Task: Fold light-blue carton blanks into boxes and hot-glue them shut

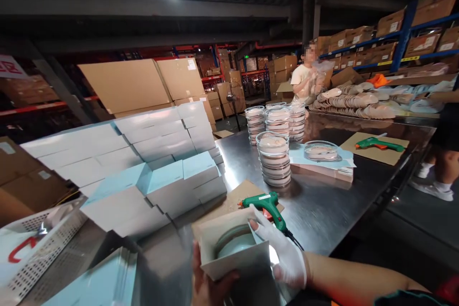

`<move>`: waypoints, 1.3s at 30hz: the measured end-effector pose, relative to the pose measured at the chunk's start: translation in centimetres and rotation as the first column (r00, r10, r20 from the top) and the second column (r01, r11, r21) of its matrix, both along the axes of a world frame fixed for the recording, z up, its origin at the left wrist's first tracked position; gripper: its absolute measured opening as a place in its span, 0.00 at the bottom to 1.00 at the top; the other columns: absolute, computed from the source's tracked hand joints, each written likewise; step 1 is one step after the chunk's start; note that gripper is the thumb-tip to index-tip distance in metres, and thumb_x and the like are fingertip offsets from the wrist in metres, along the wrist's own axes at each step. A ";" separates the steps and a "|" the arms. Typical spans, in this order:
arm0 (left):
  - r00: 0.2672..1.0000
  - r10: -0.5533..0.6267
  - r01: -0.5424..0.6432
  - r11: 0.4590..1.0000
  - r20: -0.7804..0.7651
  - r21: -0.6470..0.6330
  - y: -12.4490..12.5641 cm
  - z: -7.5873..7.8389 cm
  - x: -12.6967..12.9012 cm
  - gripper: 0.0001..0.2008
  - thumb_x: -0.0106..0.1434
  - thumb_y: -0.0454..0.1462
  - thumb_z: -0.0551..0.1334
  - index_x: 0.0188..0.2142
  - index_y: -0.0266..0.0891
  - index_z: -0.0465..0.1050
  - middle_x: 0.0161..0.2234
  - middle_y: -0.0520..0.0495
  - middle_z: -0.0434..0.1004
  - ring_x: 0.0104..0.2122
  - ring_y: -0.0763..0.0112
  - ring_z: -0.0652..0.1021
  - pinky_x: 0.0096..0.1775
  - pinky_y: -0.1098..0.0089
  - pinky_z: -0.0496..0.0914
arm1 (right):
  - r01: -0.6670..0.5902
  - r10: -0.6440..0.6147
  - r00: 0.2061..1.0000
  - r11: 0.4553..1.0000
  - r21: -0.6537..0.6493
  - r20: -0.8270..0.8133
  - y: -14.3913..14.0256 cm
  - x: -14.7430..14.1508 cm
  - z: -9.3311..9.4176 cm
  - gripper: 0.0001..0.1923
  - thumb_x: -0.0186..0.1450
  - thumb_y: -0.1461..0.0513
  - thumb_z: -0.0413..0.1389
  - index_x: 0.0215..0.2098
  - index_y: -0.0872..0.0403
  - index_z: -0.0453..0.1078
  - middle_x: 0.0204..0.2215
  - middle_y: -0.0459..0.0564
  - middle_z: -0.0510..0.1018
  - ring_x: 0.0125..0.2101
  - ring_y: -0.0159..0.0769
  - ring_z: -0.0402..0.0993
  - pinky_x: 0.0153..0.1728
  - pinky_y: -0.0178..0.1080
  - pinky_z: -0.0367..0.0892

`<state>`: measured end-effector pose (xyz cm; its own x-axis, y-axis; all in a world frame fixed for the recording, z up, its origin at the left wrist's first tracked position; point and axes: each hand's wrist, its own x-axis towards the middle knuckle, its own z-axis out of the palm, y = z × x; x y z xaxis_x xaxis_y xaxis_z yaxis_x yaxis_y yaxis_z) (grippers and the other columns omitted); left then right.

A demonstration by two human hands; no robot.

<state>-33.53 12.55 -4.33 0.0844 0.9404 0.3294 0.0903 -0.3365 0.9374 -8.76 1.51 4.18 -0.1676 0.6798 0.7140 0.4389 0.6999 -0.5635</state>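
Observation:
An open cardboard box sits low in the middle of the view, above the steel table. A round clear dish lies inside it. My bare left hand grips the box from below at its near edge. My right hand, in a white glove, holds the box's right side with fingers over the rim. A green glue gun lies on a cardboard sheet just beyond my right hand.
Stacks of pale blue flat boxes fill the left of the table. Stacks of clear round dishes stand mid-table, with a second glue gun at the far right. Another person works at the far end. A white perforated basket sits at the lower left.

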 end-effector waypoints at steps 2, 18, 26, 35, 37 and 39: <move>0.998 0.042 -0.037 0.990 -0.036 0.134 0.1 0.8 -0.3 0.40 0.37 0.49 0.82 0.53 0.56 0.79 0.57 0.42 0.79 0.65 0.21 0.70 0.64 0.30 0.67 | 0.029 -0.032 0.998 0.996 -0.082 -0.048 0.7 -0.5 0.3 0.49 0.62 0.34 0.62 0.74 0.46 0.64 0.68 0.60 0.72 0.70 0.62 0.65 0.70 0.60 0.60; 0.996 -0.078 0.082 0.980 -0.030 0.183 0.9 6.5 1.2 0.34 0.50 0.66 0.73 0.41 0.43 0.83 0.45 0.39 0.80 0.58 0.42 0.75 0.60 0.50 0.69 | 0.431 -0.493 0.866 0.821 -0.374 -0.084 6.5 1.7 2.5 0.18 0.70 0.52 0.56 0.53 0.53 0.73 0.49 0.57 0.83 0.46 0.45 0.81 0.48 0.47 0.77; 0.964 -0.200 0.172 0.971 0.176 0.165 4.4 14.4 3.5 0.32 0.58 0.62 0.71 0.48 0.39 0.78 0.32 0.51 0.75 0.29 0.69 0.73 0.32 0.71 0.67 | 0.655 -0.468 0.751 0.433 -0.620 0.466 7.6 6.6 1.5 0.08 0.51 0.66 0.68 0.32 0.52 0.80 0.31 0.54 0.85 0.36 0.50 0.83 0.37 0.41 0.74; 0.971 -0.143 0.114 0.981 0.191 0.154 3.7 14.8 1.0 0.31 0.56 0.61 0.72 0.45 0.40 0.78 0.34 0.50 0.76 0.30 0.69 0.74 0.32 0.71 0.69 | 0.803 -0.845 0.518 0.429 -0.413 0.130 5.1 5.8 1.4 0.27 0.57 0.56 0.62 0.54 0.53 0.74 0.41 0.55 0.85 0.41 0.53 0.84 0.43 0.48 0.78; 0.971 -0.133 0.098 0.979 0.197 0.178 3.8 14.9 1.0 0.31 0.56 0.61 0.73 0.45 0.41 0.79 0.38 0.48 0.77 0.34 0.67 0.76 0.35 0.71 0.71 | 0.784 -0.828 0.559 0.546 -0.296 -0.046 4.1 5.7 2.3 0.23 0.57 0.52 0.64 0.49 0.50 0.75 0.39 0.55 0.85 0.40 0.55 0.83 0.40 0.50 0.79; 0.972 -0.129 0.086 0.973 0.196 0.213 3.7 14.6 1.3 0.30 0.56 0.61 0.73 0.45 0.41 0.79 0.41 0.46 0.77 0.38 0.65 0.78 0.38 0.70 0.71 | 0.635 -0.665 0.740 0.739 -0.227 -0.096 3.4 5.4 3.5 0.17 0.61 0.52 0.63 0.47 0.47 0.77 0.37 0.54 0.85 0.41 0.56 0.83 0.39 0.51 0.81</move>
